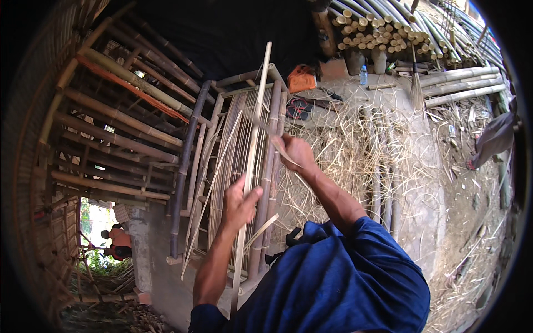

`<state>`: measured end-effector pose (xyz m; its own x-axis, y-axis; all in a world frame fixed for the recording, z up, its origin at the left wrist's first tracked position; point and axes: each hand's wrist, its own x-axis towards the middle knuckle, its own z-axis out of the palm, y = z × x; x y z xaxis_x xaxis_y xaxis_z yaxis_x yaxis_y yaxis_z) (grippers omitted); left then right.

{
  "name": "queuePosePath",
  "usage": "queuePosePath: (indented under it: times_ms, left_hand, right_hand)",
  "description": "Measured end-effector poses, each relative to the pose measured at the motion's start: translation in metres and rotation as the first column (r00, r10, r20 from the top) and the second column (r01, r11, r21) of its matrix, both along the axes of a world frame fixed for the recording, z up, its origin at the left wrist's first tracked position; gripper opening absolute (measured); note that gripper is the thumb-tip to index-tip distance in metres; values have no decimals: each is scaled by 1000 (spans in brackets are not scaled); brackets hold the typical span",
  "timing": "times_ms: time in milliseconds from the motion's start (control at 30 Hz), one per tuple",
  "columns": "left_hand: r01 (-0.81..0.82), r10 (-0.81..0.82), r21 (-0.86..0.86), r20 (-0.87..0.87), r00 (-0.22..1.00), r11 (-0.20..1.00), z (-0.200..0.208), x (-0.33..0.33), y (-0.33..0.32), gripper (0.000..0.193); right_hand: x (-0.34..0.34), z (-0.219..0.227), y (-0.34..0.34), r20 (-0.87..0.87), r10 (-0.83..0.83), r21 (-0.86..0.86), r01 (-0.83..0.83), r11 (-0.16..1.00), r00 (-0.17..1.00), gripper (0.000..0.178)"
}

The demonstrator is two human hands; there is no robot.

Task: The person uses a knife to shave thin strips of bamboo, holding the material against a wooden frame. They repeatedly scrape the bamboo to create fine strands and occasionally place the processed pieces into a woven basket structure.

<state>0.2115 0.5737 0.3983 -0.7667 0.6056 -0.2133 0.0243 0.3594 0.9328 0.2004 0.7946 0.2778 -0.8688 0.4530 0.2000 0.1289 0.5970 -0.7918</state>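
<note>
A long pale bamboo strip (pixel 257 130) runs steeply up in front of me, over a slatted bamboo frame (pixel 275 119). My left hand (pixel 242 204) is closed around the strip at its lower middle. In my right hand (pixel 297 152), also closed, is a knife (pixel 261 123), its blade blurred and lying across the strip above my left hand. Whether the edge bites into the bamboo I cannot tell. A curled bamboo sliver (pixel 263 231) juts out beside the strip below my left hand. Thin split lengths (pixel 236 119) lie along the frame.
Bamboo shavings (pixel 355 141) cover the ground to my right. A bamboo pole rack (pixel 122 125) stands at left. Stacked poles (pixel 383 33), a broom (pixel 416 91), a water bottle (pixel 363 75) and an orange bag (pixel 301 79) are farther back. Another person (pixel 119 242) is at far left.
</note>
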Motion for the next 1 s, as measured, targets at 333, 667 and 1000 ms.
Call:
queuePosePath:
  times_ms: [333, 667, 1000]
  left_hand:
    - [0, -50, 176, 279, 959, 984, 14, 34, -30, 61]
    - [127, -104, -73, 256, 961, 989, 28, 112, -158, 52]
    - [75, -72, 1, 303, 950, 997, 22, 102, -180, 49]
  right_hand:
    - [4, 6, 2, -90, 181, 235, -156, 959, 979, 69]
    - [-32, 5, 212, -46, -486, 102, 488, 867, 873, 71]
    - [-7, -23, 247, 106, -592, 47, 591, 805, 799, 72]
